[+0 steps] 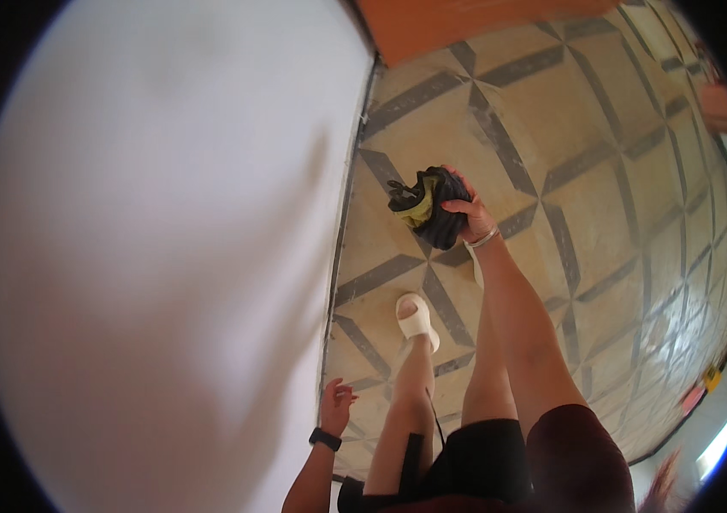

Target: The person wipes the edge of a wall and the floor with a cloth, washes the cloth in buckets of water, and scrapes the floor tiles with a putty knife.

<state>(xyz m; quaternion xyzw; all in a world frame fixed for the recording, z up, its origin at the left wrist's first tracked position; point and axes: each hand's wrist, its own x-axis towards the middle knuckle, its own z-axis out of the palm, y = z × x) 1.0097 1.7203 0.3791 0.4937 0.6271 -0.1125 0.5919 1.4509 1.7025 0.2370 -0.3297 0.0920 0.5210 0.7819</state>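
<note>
My right hand [478,213] grips a black fabric bundle [445,211] with a yellow-green mesh-like part and a dark cord loop at its left end. It looks like a small drawstring pouch, though its exact kind is unclear. The bundle hangs in the air above the tiled floor [511,122], with my thumb across its near side. Low on the left, my left hand [336,407] hangs beside the white wall [177,224], its fingers loosely curled and apart, holding nothing visible. A dark watch [325,439] sits on that wrist and a pale bracelet [484,238] on the other.
The wall meets the floor in a long line just to my left. An orange panel [466,22] stands ahead at the top. My feet are on the floor in cream slides [413,315]. At the far lower right, a yellow item [712,378] lies near a pink one [693,399].
</note>
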